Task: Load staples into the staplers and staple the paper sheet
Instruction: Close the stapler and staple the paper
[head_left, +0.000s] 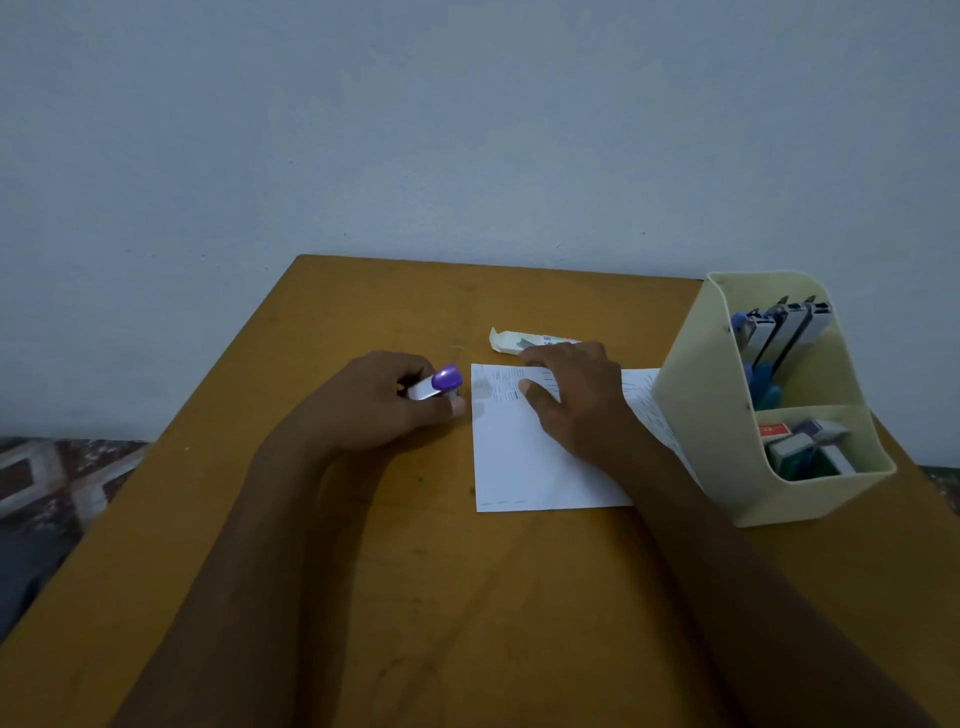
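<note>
A white printed paper sheet (514, 457) lies flat on the brown table (363, 571). My right hand (571, 395) rests palm-down on the sheet's upper part, fingers spread. My left hand (384, 400) grips a small purple and silver stapler (436, 385) just left of the sheet's top-left corner, its purple tip pointing at the paper. A small open staple box (514, 341) lies on the table just beyond my right hand.
A cream desk organizer (727, 415) stands at the right, on the sheet's right edge. Its back compartment holds several staplers (784, 332); its front compartment holds small boxes (805, 447). A pale wall rises behind the table. Patterned floor shows at the left.
</note>
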